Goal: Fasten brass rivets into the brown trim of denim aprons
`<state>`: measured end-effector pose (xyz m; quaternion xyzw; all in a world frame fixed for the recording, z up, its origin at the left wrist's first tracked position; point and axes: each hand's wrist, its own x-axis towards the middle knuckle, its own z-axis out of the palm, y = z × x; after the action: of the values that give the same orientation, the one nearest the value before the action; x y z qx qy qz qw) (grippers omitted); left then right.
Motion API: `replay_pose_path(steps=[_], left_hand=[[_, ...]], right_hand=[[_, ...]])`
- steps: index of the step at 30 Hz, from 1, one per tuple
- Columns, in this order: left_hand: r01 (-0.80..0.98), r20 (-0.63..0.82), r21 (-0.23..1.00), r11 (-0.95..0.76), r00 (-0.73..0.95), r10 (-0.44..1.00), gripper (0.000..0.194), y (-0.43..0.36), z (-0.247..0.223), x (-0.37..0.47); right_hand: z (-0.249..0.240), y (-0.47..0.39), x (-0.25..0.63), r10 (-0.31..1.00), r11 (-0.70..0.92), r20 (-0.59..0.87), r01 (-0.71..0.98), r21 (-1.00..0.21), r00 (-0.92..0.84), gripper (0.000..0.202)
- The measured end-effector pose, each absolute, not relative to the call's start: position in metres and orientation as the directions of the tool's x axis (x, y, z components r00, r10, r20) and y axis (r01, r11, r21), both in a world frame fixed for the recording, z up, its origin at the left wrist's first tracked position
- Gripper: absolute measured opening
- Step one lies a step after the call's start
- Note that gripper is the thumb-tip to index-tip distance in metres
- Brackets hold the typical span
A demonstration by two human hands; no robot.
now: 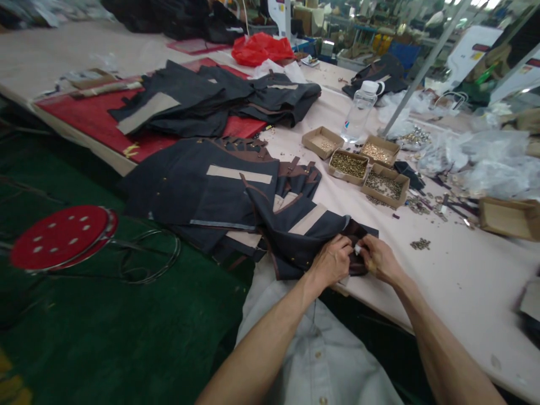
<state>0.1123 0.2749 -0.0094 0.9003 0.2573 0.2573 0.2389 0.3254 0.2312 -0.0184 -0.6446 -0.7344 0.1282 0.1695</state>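
Observation:
A dark navy fabric piece [297, 239] with brown trim and a beige strip lies bunched at the table's front edge, partly over my lap. My left hand [334, 260] is closed on its brown-edged end, fingers bent and pressed together. Just to the right, my right hand [379, 259] pinches at the same end. A small white bit [358, 249] shows between the two hands; what it is I cannot make out. Further left, a stack of similar navy pieces [202, 185] with brown straps overhangs the edge.
Several cardboard boxes of small metal fittings [348, 166] stand beyond my hands, near a clear plastic bottle [358, 115]. Loose fittings [421, 244] lie to the right. A red board [84, 121] carries more dark fabric. A red stool [63, 236] stands at the left.

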Motion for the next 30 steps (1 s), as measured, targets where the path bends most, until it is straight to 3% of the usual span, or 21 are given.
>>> replay_pose_path(steps=[5,14,21,30], left_hand=[[0.351,0.314,0.559,-0.751,0.749,0.584,0.025,0.276,-0.009,0.112],[0.355,0.309,0.577,-0.735,0.738,0.600,0.024,0.275,-0.010,0.113],[0.330,0.326,0.588,-0.738,0.738,0.590,0.021,0.277,-0.012,0.112],[0.356,0.312,0.614,-0.705,0.711,0.630,0.020,0.277,-0.007,0.113]], right_hand=[[-0.016,0.238,0.324,0.999,0.046,0.024,0.906,-0.421,-0.040,0.016],[0.007,0.262,0.323,0.966,-0.215,-0.242,0.813,-0.541,0.094,0.020],[0.011,0.276,0.337,0.898,-0.321,-0.440,0.650,-0.689,-0.023,0.015],[0.008,0.294,0.335,0.854,-0.392,-0.514,0.755,-0.526,0.085,0.008]])
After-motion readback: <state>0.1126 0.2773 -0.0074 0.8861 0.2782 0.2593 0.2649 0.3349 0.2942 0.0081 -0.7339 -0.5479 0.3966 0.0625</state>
